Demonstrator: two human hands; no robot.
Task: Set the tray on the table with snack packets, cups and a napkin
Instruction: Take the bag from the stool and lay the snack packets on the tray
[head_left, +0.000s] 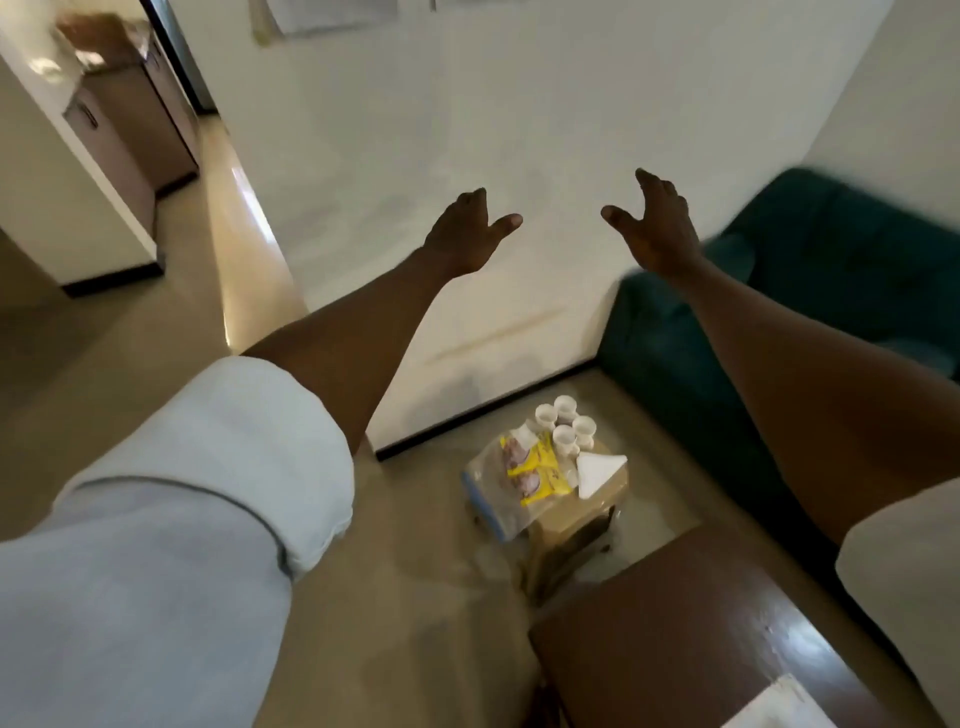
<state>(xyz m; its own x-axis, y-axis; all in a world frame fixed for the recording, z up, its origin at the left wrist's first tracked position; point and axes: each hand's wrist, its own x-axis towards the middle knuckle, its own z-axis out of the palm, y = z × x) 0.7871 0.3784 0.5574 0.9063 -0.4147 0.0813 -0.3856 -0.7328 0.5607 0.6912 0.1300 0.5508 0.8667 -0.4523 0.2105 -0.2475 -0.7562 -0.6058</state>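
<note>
Both my arms stretch out in front of me at chest height. My left hand (465, 234) and my right hand (657, 223) hang in the air with spread fingers and hold nothing. Far below them a small wooden stool (576, 512) stands on the floor. On it lie yellow snack packets (535, 475) on a clear tray or plastic sheet (493, 499), several small white cups (566, 426) in a cluster, and a folded white napkin (597, 473). A dark brown table (701, 623) fills the lower right, near me.
A dark green sofa (810, 291) stands at the right against the white wall (467, 130). A passage with a brown cabinet (130, 135) opens at the upper left. A white paper (779, 701) lies on the table's near corner.
</note>
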